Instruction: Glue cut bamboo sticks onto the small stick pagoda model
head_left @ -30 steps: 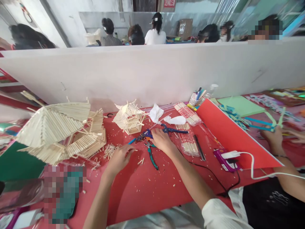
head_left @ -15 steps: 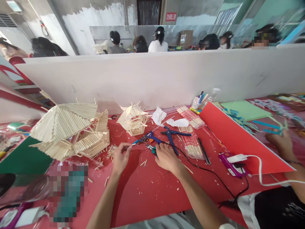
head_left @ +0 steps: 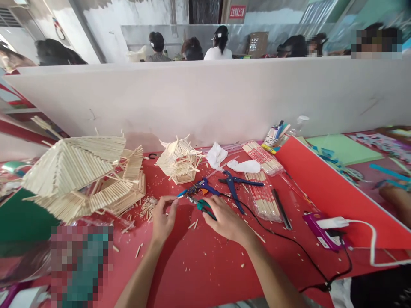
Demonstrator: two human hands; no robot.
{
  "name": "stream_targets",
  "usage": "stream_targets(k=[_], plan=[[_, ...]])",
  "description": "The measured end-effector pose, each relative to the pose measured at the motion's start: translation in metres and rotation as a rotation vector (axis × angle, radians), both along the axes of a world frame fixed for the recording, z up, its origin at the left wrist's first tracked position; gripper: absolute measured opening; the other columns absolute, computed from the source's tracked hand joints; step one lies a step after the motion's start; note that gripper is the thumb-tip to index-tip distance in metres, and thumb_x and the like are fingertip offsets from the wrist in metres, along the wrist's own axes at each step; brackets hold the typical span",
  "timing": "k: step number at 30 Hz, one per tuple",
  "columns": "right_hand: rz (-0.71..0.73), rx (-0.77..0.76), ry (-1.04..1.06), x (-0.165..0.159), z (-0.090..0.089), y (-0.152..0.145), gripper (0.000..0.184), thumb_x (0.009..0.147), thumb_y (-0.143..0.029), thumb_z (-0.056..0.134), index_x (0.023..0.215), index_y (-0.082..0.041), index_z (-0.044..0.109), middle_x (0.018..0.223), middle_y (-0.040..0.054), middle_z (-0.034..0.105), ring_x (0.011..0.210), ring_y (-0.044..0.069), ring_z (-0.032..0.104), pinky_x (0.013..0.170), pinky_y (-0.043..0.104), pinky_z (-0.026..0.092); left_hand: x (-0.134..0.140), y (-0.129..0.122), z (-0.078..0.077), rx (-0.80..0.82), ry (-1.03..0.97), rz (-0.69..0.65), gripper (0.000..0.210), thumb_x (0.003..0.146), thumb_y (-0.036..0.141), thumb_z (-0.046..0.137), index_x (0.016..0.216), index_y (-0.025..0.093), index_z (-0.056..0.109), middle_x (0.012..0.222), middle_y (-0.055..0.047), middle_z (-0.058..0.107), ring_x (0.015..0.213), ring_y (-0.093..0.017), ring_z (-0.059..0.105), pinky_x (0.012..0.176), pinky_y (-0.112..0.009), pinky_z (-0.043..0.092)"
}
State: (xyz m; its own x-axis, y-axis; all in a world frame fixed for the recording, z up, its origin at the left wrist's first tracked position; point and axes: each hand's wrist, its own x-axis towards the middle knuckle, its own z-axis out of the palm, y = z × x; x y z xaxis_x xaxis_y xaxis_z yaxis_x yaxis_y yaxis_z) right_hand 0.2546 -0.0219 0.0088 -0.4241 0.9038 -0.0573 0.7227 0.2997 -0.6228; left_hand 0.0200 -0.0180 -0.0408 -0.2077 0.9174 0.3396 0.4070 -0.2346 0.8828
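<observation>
My left hand point(head_left: 164, 216) has thumb and forefinger pinched on a short pale stick point(head_left: 180, 196), mostly hidden by the fingers. Its visible end is beside the blue nozzle of a hot glue gun point(head_left: 203, 185), which lies on the table. My right hand point(head_left: 223, 217) is closed around green-handled pliers point(head_left: 205, 207). Their metal jaws point left, close to the left hand. To the left of my hands stand a large wooden-stick pavilion model point(head_left: 80, 167) and a smaller stick model point(head_left: 180, 160). Loose stick offcuts point(head_left: 149, 207) lie beside the left hand.
Blue-handled cutters point(head_left: 234, 186) and packs of sticks point(head_left: 263, 197) lie to the right. A black cable runs toward a purple power strip point(head_left: 321, 231). A red board point(head_left: 337, 196) leans at right, near another person's hand point(head_left: 398, 199). A white partition point(head_left: 208, 100) stands behind.
My right hand has lifted and turned the pliers, bringing the jaws left toward the left hand. The left hand keeps its pinch. The view has shifted slightly.
</observation>
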Motion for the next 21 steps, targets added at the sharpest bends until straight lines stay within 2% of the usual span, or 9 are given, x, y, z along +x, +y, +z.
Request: stream_targets(k=[3,6,10,12,15,18,19,21], plan=[[0.006,0.091,-0.180,-0.001,-0.004,-0.003,0.043,0.098,-0.027,0.051,0.139,-0.015,0.053,0.129,0.0162,0.058,0.125,0.031,0.054,0.105,0.045,0.045,-0.001,-0.001,-0.003,-0.002,0.052,-0.029,0.023,0.095,0.041,0.060,0.095,0.019,0.067,0.088,-0.004,0.072,0.082,-0.018,0.069,0.079,-0.031,0.056],[0.027,0.147,-0.312,-0.006,-0.007,-0.004,0.035,0.095,-0.018,0.052,0.128,-0.012,0.060,0.120,0.0164,0.061,0.117,0.033,0.055,0.101,0.047,0.046,0.003,-0.001,-0.002,-0.009,0.104,-0.055,0.023,0.095,0.040,0.059,0.094,0.020,0.068,0.088,-0.004,0.073,0.082,-0.018,0.070,0.079,-0.031,0.057],[0.088,0.186,-0.326,-0.004,-0.006,-0.004,0.034,0.095,-0.023,0.056,0.128,-0.017,0.061,0.116,0.0141,0.062,0.112,0.031,0.056,0.098,0.047,0.046,0.007,-0.002,0.002,-0.006,0.143,-0.092,0.025,0.095,0.041,0.057,0.092,0.020,0.069,0.086,-0.005,0.075,0.080,-0.019,0.070,0.077,-0.032,0.058],[0.069,0.200,-0.280,0.006,-0.002,0.003,0.035,0.099,-0.029,0.055,0.132,-0.019,0.059,0.116,0.0128,0.063,0.112,0.030,0.057,0.098,0.044,0.046,0.008,-0.002,0.002,-0.001,0.153,-0.107,0.025,0.095,0.041,0.057,0.092,0.020,0.069,0.086,-0.005,0.075,0.079,-0.018,0.070,0.076,-0.031,0.058],[-0.106,0.201,-0.320,0.031,0.002,0.024,0.039,0.103,-0.037,0.047,0.136,-0.018,0.056,0.121,0.0154,0.064,0.116,0.030,0.058,0.100,0.043,0.045,0.007,-0.003,0.002,0.001,0.154,-0.112,0.024,0.095,0.040,0.057,0.092,0.020,0.069,0.086,-0.004,0.075,0.079,-0.018,0.071,0.076,-0.030,0.058],[-0.341,0.178,-0.518,0.056,-0.003,0.052,0.062,0.102,-0.048,0.049,0.148,-0.006,0.044,0.131,0.0263,0.059,0.126,0.038,0.053,0.101,0.048,0.042,0.008,-0.003,0.003,-0.017,0.154,-0.115,0.024,0.095,0.041,0.057,0.093,0.021,0.070,0.087,-0.004,0.075,0.079,-0.019,0.071,0.077,-0.031,0.058],[-0.391,0.163,-0.568,0.061,-0.007,0.060,0.070,0.100,-0.051,0.052,0.150,-0.004,0.040,0.137,0.0297,0.056,0.130,0.040,0.050,0.102,0.050,0.041,0.008,-0.004,0.003,-0.023,0.157,-0.117,0.024,0.095,0.042,0.057,0.093,0.021,0.070,0.087,-0.004,0.075,0.078,-0.019,0.070,0.077,-0.032,0.058],[-0.400,0.156,-0.636,0.069,-0.017,0.072,0.075,0.096,-0.054,0.057,0.149,-0.003,0.041,0.141,0.0322,0.053,0.135,0.042,0.047,0.105,0.052,0.036,0.009,-0.004,0.005,-0.025,0.165,-0.127,0.026,0.095,0.043,0.057,0.092,0.021,0.070,0.086,-0.005,0.075,0.078,-0.019,0.070,0.077,-0.032,0.058]])
